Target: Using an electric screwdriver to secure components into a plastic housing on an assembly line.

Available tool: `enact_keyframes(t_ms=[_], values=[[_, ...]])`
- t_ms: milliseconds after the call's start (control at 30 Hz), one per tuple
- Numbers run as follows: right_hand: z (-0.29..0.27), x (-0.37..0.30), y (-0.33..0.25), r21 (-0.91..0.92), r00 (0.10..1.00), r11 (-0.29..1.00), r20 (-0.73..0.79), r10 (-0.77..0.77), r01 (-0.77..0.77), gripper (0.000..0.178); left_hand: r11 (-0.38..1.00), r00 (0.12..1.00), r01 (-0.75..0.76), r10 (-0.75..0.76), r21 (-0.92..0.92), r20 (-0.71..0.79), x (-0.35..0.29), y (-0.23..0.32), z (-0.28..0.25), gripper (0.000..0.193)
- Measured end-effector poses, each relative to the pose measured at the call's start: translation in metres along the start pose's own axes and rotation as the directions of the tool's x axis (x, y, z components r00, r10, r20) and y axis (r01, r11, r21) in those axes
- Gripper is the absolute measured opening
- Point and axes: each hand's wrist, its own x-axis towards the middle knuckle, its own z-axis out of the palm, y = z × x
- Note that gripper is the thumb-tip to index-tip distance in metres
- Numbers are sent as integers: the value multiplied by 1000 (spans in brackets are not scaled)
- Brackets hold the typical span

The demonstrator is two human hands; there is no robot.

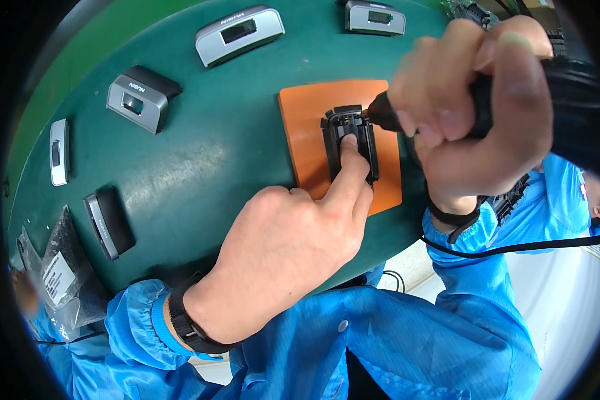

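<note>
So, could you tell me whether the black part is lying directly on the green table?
No, the black part lies on an orange mat.

Bright, even light from above falls on the green bench, which shows a pale sheen at its middle. Soft shadows lie under the left hand. The fisheye bends the bench's edge, the corners are black, and the near right hand is slightly blurred.
</note>
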Motion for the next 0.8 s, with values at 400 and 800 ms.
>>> enact_keyframes(t_ms=[400, 800], values=[[-59, 5, -60, 205, 988, 978, -155, 11, 21, 31, 1000, 996, -2, 4, -23, 95, 6, 2, -10, 65], [-46, -7, -39, 34, 791, 998, -609, 66, -57, 34, 999, 999, -2, 3, -45, 36, 13, 1, -9, 60]])
